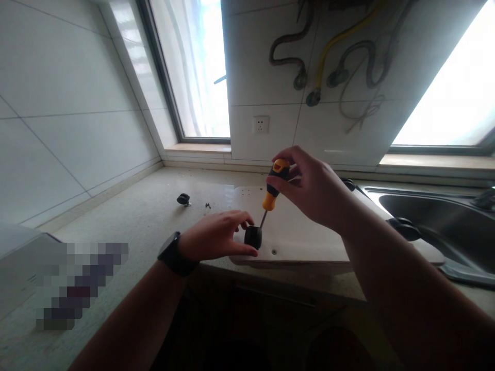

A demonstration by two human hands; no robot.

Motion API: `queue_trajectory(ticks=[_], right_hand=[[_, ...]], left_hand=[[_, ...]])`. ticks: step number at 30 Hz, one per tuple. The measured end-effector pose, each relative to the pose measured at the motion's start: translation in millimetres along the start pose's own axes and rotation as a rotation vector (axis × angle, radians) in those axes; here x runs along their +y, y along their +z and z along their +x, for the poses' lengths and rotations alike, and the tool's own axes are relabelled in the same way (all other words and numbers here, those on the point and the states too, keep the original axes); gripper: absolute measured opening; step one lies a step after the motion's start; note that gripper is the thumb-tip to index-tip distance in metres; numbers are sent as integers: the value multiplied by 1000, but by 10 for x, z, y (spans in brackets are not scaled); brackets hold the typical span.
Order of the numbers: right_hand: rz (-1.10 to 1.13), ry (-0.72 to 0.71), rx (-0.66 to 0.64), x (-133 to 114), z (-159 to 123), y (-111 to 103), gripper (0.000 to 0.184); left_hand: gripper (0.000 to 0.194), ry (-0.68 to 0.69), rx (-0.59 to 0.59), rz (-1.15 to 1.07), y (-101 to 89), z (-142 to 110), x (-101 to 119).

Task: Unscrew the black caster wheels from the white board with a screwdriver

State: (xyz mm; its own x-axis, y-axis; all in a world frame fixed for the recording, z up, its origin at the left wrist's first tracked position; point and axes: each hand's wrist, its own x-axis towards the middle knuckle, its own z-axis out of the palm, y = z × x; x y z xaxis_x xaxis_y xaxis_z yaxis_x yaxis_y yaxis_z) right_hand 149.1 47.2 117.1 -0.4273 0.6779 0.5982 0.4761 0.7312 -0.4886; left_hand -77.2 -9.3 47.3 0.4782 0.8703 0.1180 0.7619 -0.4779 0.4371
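Observation:
My right hand (309,190) grips the orange and black handle of a screwdriver (274,189), held tilted with its tip pointing down at a black caster wheel (253,237). My left hand (218,236), a black watch on its wrist, pinches that caster wheel and steadies it on a pale board (309,237) lying on the countertop. Two more black caster wheels sit on the board's right side, one near the far corner (348,183) and one at the right edge (404,228).
A loose black caster wheel (183,199) and a few small screws (208,205) lie on the stone countertop (147,216) to the left. A steel sink (444,226) is at the right. Tiled walls, a socket (261,124), hoses and windows stand behind.

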Motion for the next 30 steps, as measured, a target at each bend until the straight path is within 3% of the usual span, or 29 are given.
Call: queue_trajectory(ticks=[8, 12, 17, 19, 21, 23, 25, 28, 30], right_hand=[[10, -6, 8, 4, -11, -1, 39], [9, -2, -5, -16, -28, -9, 38], [59, -28, -110, -4, -40, -22, 41], [82, -25, -132, 11, -34, -22, 42], [97, -18, -149, 19, -25, -17, 42], [104, -13, -163, 15, -16, -10, 43], [95, -14, -168, 2, -9, 0, 43], [72, -16, -169, -21, 1, 17, 43], [54, -14, -166, -33, 10, 31, 43]], left_hand=[[39, 57, -38, -54, -34, -18, 6], [51, 84, -20, -30, -41, -27, -10], [60, 80, -50, -23, -53, -63, -69], [66, 38, -61, -19, -84, -92, -143], [69, -89, -88, -48, -110, -117, -250], [65, -271, -163, -156, -103, -127, -375], [60, -405, -314, -342, -46, -122, -499], [52, -456, -507, -698, 113, -109, -665], [46, -432, -514, -908, 224, -107, -763]])
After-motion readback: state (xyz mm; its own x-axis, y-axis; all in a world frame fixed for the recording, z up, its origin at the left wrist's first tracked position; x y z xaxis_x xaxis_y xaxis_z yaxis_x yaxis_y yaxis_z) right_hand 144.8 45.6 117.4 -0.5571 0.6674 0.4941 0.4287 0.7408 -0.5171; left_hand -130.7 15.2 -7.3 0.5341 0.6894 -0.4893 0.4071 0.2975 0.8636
